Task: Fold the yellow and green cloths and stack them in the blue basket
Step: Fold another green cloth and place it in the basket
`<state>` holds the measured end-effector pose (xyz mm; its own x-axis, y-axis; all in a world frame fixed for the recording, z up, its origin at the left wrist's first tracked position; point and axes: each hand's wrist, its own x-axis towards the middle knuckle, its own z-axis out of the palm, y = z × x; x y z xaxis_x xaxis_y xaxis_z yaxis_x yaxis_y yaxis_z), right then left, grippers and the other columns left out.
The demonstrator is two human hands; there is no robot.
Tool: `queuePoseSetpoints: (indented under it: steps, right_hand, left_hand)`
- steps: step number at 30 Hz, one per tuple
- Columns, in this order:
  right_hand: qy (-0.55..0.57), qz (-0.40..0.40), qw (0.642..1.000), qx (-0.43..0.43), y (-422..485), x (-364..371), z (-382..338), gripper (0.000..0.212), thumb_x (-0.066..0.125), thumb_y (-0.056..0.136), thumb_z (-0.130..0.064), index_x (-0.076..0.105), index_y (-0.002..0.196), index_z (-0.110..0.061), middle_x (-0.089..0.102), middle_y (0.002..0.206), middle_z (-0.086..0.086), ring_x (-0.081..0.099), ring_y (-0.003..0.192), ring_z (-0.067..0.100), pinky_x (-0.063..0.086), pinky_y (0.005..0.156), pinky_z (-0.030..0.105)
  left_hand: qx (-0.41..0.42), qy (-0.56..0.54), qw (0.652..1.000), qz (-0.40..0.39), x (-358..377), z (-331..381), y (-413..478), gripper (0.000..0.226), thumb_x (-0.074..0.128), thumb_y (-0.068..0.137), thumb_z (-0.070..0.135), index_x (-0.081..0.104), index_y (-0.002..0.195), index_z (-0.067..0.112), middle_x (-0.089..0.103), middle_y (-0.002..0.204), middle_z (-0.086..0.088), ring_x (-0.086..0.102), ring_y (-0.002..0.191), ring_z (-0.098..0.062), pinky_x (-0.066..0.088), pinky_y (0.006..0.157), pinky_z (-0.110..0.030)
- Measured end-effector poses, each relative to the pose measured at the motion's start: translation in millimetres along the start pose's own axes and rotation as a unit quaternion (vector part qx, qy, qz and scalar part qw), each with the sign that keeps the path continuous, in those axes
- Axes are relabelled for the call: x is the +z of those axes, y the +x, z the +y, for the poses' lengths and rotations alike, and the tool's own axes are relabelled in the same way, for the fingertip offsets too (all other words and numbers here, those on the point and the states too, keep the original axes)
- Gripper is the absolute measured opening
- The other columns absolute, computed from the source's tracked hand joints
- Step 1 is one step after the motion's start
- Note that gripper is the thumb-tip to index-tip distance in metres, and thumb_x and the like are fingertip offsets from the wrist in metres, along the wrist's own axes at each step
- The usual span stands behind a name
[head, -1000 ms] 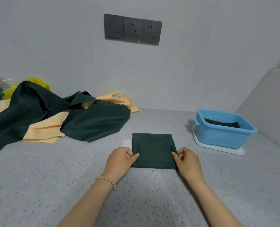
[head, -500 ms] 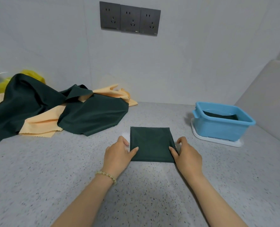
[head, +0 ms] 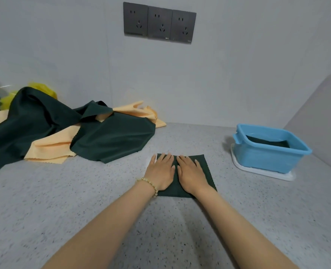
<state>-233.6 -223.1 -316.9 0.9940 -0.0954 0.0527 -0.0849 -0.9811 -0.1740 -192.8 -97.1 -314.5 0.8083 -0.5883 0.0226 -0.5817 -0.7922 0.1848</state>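
Hands (head: 161,172) (head: 191,174) flat on squarish green cloth (head: 175,189)

Soft, even light is coming from overhead, keeping the scene moderately bright and tinting the wall (head: 238,74) a cool grey-blue. The basket (head: 267,162) is throwing a faint, blurred shadow leftwards onto the counter (head: 64,200), and a pale shadow is spreading between the arms (head: 106,226). The dark green cloths (head: 112,140) are swallowing light, and their folds are losing detail. The wide lens is bowing the frame: the sockets (head: 159,23) are tilting and the wall's foot is curving. Mid-frame is reading fairly sharp, while the yellow clutter (head: 42,89) at the left edge is smearing and the near arms are looking soft.
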Motion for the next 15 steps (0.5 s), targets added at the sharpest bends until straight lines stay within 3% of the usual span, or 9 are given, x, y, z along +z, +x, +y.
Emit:
queuePoseSetpoints:
  steps: [5,9,12,15]
  right_hand:
    - [0.003,-0.024,1.0,0.004,-4.8,1.8,31.2,0.059,0.017,0.102,-0.046,0.007,0.153,-0.017,0.004,0.16,-0.004,0.001,0.147,0.009,-0.003,0.118,0.029]
    - [0.001,-0.042,0.999,0.023,-13.3,-7.5,50.2,0.06,0.015,0.102,-0.046,0.001,0.152,-0.017,-0.002,0.16,-0.002,-0.004,0.147,0.01,-0.004,0.119,0.03]
    - [0.008,-0.056,0.998,0.02,-27.4,-8.7,51.5,0.062,0.015,0.102,-0.046,-0.003,0.152,-0.015,-0.006,0.16,-0.001,-0.007,0.146,0.011,-0.005,0.119,0.029]
    - [0.013,-0.061,0.998,0.005,-47.1,-7.5,49.4,0.066,0.016,0.101,-0.048,-0.006,0.151,-0.012,-0.009,0.16,0.001,-0.01,0.146,0.012,-0.007,0.118,0.028]
  left_hand:
    - [0.011,-0.018,1.0,-0.007,10.9,-9.5,4.2,0.056,0.015,0.103,0.04,0.001,0.153,0.019,-0.004,0.161,0.004,-0.004,0.147,-0.012,-0.007,0.118,-0.036]
    - [0.01,0.001,1.0,-0.006,8.1,-8.4,1.7,0.065,0.016,0.1,0.051,-0.001,0.153,0.018,-0.005,0.161,0.002,-0.005,0.147,-0.013,-0.006,0.119,-0.037]
    - [0.015,-0.011,1.0,-0.021,7.8,-5.9,-10.2,0.089,0.021,0.089,0.072,-0.003,0.153,0.015,-0.007,0.161,0.0,-0.008,0.147,-0.014,-0.008,0.119,-0.039]
    - [0.02,-0.027,0.999,-0.042,8.7,-2.4,-30.3,0.119,0.018,0.066,0.091,-0.008,0.153,0.014,-0.013,0.16,-0.002,-0.013,0.146,-0.014,-0.012,0.118,-0.041]
